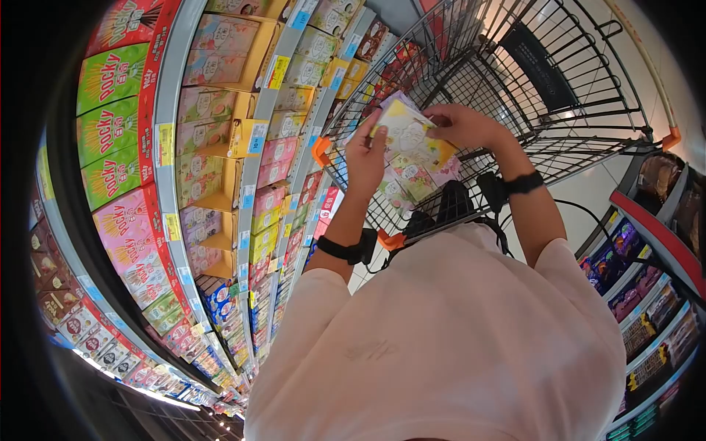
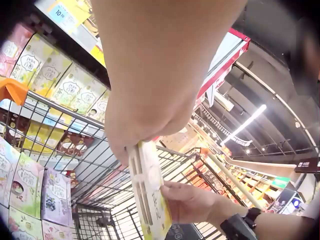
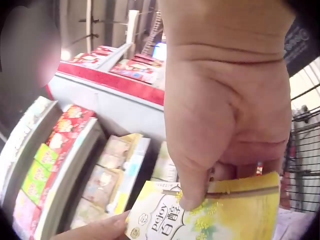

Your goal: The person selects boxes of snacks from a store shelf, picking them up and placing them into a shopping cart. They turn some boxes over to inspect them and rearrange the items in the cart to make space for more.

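A yellow and white Pejoy biscuit-stick box (image 1: 407, 134) is held between both hands above the shopping cart. My left hand (image 1: 365, 160) grips its left side, thumb on the front face. On the opposite side my right hand (image 1: 468, 126) pinches the upper edge, with the thumb pressed on the printed front (image 3: 245, 212) in the right wrist view. Seen from the left wrist, the box (image 2: 146, 187) stands edge-on between the hands. Below it, several pastel boxes lie in the cart, among them a green and pink one (image 1: 414, 176) and a purple one (image 2: 56, 197).
The wire cart (image 1: 588, 147) with orange corner pieces (image 1: 321, 151) stands directly ahead. Shelves of snack boxes (image 1: 110, 125) line the left side close to the cart. At the right is another rack of packaged snacks (image 1: 647, 316).
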A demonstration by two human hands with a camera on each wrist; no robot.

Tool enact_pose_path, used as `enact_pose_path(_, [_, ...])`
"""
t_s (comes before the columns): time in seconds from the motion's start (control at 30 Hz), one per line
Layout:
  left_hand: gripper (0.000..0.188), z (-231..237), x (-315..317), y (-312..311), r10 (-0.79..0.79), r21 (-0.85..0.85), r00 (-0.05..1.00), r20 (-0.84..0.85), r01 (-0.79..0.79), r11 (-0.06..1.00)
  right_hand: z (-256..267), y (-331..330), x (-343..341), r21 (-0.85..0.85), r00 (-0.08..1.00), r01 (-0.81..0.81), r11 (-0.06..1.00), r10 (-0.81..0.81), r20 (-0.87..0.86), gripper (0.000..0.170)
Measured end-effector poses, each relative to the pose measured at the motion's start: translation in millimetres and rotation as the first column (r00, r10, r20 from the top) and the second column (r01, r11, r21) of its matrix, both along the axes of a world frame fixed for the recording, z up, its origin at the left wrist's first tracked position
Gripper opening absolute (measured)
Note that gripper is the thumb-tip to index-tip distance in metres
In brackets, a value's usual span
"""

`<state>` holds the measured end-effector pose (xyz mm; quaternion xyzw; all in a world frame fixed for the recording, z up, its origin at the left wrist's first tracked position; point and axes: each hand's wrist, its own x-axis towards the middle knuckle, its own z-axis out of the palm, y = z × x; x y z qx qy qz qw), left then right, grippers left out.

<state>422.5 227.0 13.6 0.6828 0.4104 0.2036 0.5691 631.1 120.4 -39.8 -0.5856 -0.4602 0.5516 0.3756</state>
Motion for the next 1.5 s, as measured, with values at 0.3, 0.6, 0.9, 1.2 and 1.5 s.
enact_pose_path(0.3, [0.035, -34, 8, 32, 0.136, 0.007, 0.985, -0.103, -0.136, 0.991, -206, -14, 46, -0.388, 0.837, 0.545, 0.744, -0.508, 0.203, 0.051])
enact_pose_path(0.6, [0.05, -71, -51, 102, 0.341, 0.497, 0.838, -0.427, -0.098, 0.862, -344, 47, -17, -0.486, 0.771, 0.623, 0.613, -0.584, 0.253, 0.046])
enact_pose_path(0.9, [0.049, -100, -74, 97, 0.243, 0.324, 0.726, -0.643, -0.03, 0.946, -378, 91, -35, -0.532, 0.847, 0.523, 0.665, -0.476, 0.237, 0.04])
enact_pose_path(1.2, [0.046, -84, -79, 105, 0.164, 0.321, 0.73, -0.663, 0.079, 0.944, -388, 87, -40, -0.285, 0.675, 0.733, 0.618, -0.61, 0.415, 0.036])
enact_pose_path(1.5, [0.046, -67, -80, 133, 0.206, 0.223, 0.829, -0.519, -0.101, 0.97, -428, 80, -23, -0.309, 0.86, 0.499, 0.81, -0.506, 0.064, 0.049])
